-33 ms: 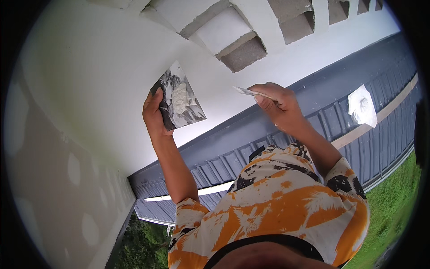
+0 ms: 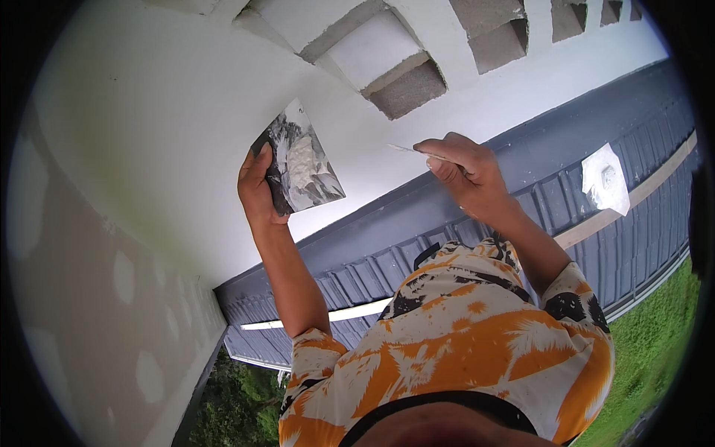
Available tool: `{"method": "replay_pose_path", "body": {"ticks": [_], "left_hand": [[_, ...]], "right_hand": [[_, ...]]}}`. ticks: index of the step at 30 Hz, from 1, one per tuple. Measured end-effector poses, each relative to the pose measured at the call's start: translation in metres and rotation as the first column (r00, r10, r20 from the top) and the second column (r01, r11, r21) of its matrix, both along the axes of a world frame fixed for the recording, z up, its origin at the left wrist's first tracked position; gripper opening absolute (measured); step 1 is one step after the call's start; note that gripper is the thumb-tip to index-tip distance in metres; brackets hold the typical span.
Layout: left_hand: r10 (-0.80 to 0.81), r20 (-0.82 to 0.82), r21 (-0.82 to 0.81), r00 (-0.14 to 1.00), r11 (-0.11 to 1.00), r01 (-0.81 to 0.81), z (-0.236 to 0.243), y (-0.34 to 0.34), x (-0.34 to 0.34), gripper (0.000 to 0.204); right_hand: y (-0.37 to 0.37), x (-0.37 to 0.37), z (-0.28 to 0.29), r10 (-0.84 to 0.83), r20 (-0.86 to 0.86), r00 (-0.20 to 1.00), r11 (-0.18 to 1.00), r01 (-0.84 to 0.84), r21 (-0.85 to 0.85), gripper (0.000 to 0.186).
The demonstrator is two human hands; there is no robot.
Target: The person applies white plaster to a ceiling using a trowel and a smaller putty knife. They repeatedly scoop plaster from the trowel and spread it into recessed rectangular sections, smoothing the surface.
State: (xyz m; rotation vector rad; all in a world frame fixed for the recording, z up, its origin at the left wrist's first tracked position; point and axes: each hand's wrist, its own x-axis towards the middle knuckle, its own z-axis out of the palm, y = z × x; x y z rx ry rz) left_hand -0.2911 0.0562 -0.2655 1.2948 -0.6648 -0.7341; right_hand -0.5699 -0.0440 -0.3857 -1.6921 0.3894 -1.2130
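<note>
My left hand (image 2: pixel 257 186) grips the edge of a flat, dark board (image 2: pixel 277 179) smeared white, with a lump of pale, pasty filler (image 2: pixel 302 160) on its face. To the right of it, my right hand (image 2: pixel 465 175) pinches a thin putty knife (image 2: pixel 406 147), its blade pointing left toward the board and held apart from it. Both hands are in front of a white plastered wall (image 2: pixel 186 127), just above a grey ribbed roof edge.
Square recesses (image 2: pixel 406 93) run along the top of the wall. A patched surface (image 2: pixel 97 313) rises at the left. A white sheet with a lump (image 2: pixel 605 179) lies on the grey roofing (image 2: pixel 648 216), near a wooden batten (image 2: pixel 588 231). Grass (image 2: pixel 640 350) and trees (image 2: pixel 238 395) show beyond.
The putty knife has tilted slightly, so its blade looks thinner, and my right hand has shifted a little. The board in my left hand is almost unmoved.
</note>
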Motion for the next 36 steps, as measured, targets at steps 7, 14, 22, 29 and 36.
{"method": "replay_pose_path", "body": {"ticks": [7,14,22,29,36], "left_hand": [[0.207,0.101,0.048,0.973,0.976,-0.212,0.002,-0.005,-0.024,0.024],[0.215,0.294,0.018,0.931,0.973,-0.230,0.008,-0.015,-0.043,0.026],[0.283,0.352,-0.062,0.892,0.958,-0.279,0.001,-0.024,-0.063,0.022],[0.275,0.371,-0.060,0.887,0.960,-0.273,-0.006,-0.028,-0.079,0.021],[0.284,0.391,-0.052,0.875,0.956,-0.287,-0.013,-0.034,-0.082,0.020]], "right_hand": [[-0.034,0.004,-0.016,0.072,0.129,0.989,0.997,-0.069,-0.029,0.029],[-0.047,0.003,-0.017,0.038,0.109,0.993,0.996,-0.029,-0.084,0.041],[-0.047,0.002,-0.009,-0.041,0.018,0.999,0.992,0.043,-0.120,0.046],[-0.047,0.000,0.005,-0.065,-0.007,0.998,0.890,0.055,-0.452,0.047],[-0.052,-0.004,0.026,-0.067,-0.223,0.973,0.768,-0.092,-0.634,0.036]]}}
